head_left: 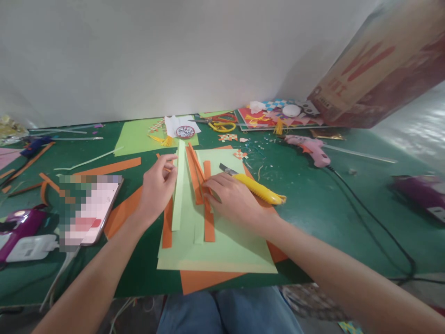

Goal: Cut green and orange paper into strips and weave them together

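My left hand [159, 185] is beside a long light green paper strip [178, 195], its fingers loosely curled and apart; nothing shows between them. Pinched in the fingertips of my right hand [231, 195] is an orange paper strip [196, 162], slanting up and away; the pinch is partly hidden. Another orange strip [209, 229] lies under that hand, and a further orange strip [167, 227] lies left of the green one. A short green piece [198, 233] sits nearby. All rest on light green paper sheets [239, 253].
A yellow utility knife [260, 189], blade out, lies just right of my right hand. Further right is a pink glue gun [309, 149] with a cord. Left are a phone [100, 208] and a white charger [33, 247]. Scissors [222, 125] lie behind. A paper bag [378, 69] stands back right.
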The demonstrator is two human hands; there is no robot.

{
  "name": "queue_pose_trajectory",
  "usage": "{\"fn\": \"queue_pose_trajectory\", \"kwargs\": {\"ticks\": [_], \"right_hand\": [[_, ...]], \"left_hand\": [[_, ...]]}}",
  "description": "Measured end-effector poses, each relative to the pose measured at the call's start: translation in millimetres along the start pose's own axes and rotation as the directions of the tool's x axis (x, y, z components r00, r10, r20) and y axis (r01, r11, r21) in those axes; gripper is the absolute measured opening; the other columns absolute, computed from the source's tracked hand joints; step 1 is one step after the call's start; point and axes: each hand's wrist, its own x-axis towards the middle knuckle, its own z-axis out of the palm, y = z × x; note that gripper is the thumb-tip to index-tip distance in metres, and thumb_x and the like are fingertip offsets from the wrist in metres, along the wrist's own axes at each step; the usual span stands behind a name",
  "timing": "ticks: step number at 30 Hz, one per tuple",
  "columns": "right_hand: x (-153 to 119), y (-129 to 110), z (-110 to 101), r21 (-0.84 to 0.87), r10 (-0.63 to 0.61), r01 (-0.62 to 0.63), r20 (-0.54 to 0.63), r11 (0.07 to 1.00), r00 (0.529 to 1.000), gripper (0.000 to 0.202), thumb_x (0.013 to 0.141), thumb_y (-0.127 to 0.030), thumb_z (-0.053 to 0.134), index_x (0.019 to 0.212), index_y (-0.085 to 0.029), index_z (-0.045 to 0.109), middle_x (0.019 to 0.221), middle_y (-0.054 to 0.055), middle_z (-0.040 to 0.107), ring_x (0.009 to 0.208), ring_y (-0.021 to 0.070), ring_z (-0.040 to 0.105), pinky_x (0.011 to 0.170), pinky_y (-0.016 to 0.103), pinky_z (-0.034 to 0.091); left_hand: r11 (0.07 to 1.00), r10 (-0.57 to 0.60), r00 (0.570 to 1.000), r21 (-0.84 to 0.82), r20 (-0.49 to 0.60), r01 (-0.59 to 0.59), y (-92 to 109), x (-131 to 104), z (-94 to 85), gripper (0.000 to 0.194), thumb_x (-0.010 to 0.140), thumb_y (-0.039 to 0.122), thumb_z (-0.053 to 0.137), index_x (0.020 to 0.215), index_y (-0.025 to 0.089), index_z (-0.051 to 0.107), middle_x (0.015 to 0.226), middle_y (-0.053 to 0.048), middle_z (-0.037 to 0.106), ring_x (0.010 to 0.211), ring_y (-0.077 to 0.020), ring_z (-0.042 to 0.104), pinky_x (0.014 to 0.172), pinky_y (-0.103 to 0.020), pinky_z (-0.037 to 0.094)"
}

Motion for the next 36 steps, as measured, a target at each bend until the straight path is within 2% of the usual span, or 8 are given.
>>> {"fn": "queue_pose_trajectory", "kwargs": {"ticks": [6,9,13,19,25,29,32,36], "right_hand": [[-1,-4,8,0.148,-0.124,0.131,-0.054,0.980,0.991,0.022,0.089,-0.015,0.041,0.096,-0.017,0.062,0.110,0.012,0.063,0.110,0.0258,0.053,0.093,0.042,0.042],[1,-6,2,0.325,-0.037,0.070,-0.108,0.943,0.994,0.023,0.091,-0.020,0.038,0.085,-0.019,0.061,0.101,0.010,0.065,0.102,0.0234,0.055,0.089,0.040,0.042],[3,-10,-12,0.620,0.184,-0.216,0.116,0.755,0.976,0.035,0.090,-0.040,0.043,0.063,-0.021,0.054,0.065,0.002,0.058,0.064,0.0158,0.052,0.061,0.031,0.040],[5,-5,-16,0.737,0.201,-0.362,0.302,0.570,0.932,0.032,0.083,-0.037,0.055,0.056,-0.020,0.054,0.051,-0.002,0.052,0.047,0.0095,0.045,0.050,0.026,0.034],[4,8,-25,0.492,0.336,-0.468,0.336,0.734,0.880,0.032,0.086,-0.029,0.049,0.056,-0.018,0.049,0.054,-0.001,0.060,0.042,0.0085,0.051,0.047,0.023,0.036],[4,5,-26,0.070,0.406,-0.434,0.248,0.898,0.880,0.031,0.089,-0.028,0.046,0.061,-0.017,0.055,0.059,0.004,0.063,0.052,0.0135,0.057,0.048,0.025,0.034],[5,-1,-21,-0.179,0.401,-0.368,0.209,0.912,0.892,0.030,0.092,-0.026,0.043,0.074,-0.014,0.064,0.072,0.011,0.068,0.068,0.0203,0.063,0.051,0.027,0.033],[8,-4,-12,-0.297,0.423,-0.360,0.183,0.884,0.887,0.033,0.094,-0.031,0.039,0.087,-0.012,0.066,0.079,0.015,0.069,0.073,0.0246,0.065,0.049,0.028,0.031]], "left_hand": [[0.837,-0.269,0.951,-0.450,0.155,0.310,1,5,4.5,0.029,0.075,0.020,0.059,0.104,0.021,0.056,0.083,0.000,0.057,0.063,-0.0121,0.060,0.058,-0.025,0.051],[0.744,-0.304,0.924,-0.547,0.234,0.383,6,4,4.9,0.033,0.073,0.019,0.061,0.105,0.019,0.056,0.085,0.000,0.057,0.066,-0.0124,0.062,0.064,-0.027,0.053],[0.711,-0.235,0.927,-0.599,0.291,0.368,14,-2,6.5,0.037,0.073,0.017,0.061,0.109,0.019,0.054,0.085,0.000,0.056,0.075,-0.0131,0.063,0.070,-0.028,0.053],[0.833,-0.090,0.945,-0.496,0.314,0.244,13,-9,12.9,0.031,0.078,0.021,0.059,0.108,0.018,0.053,0.082,-0.001,0.059,0.079,-0.0147,0.060,0.075,-0.030,0.051],[0.956,0.058,0.966,-0.294,0.252,0.019,9,-12,12.8,0.023,0.087,0.031,0.054,0.107,0.020,0.054,0.085,-0.002,0.067,0.088,-0.0173,0.064,0.081,-0.032,0.048],[0.983,0.164,0.921,-0.132,0.352,-0.125,9,-14,12.7,0.019,0.091,0.027,0.050,0.108,0.021,0.054,0.085,0.000,0.070,0.084,-0.0160,0.065,0.078,-0.030,0.048],[0.932,0.354,0.835,-0.084,0.421,-0.353,7,-16,16.8,0.013,0.091,0.023,0.052,0.100,0.021,0.061,0.089,-0.001,0.070,0.082,-0.0159,0.064,0.074,-0.029,0.048],[0.760,0.588,0.658,-0.043,0.471,-0.649,2,-18,22.1,0.017,0.091,0.021,0.051,0.086,0.017,0.067,0.087,-0.004,0.069,0.088,-0.0197,0.062,0.080,-0.034,0.047]]}}
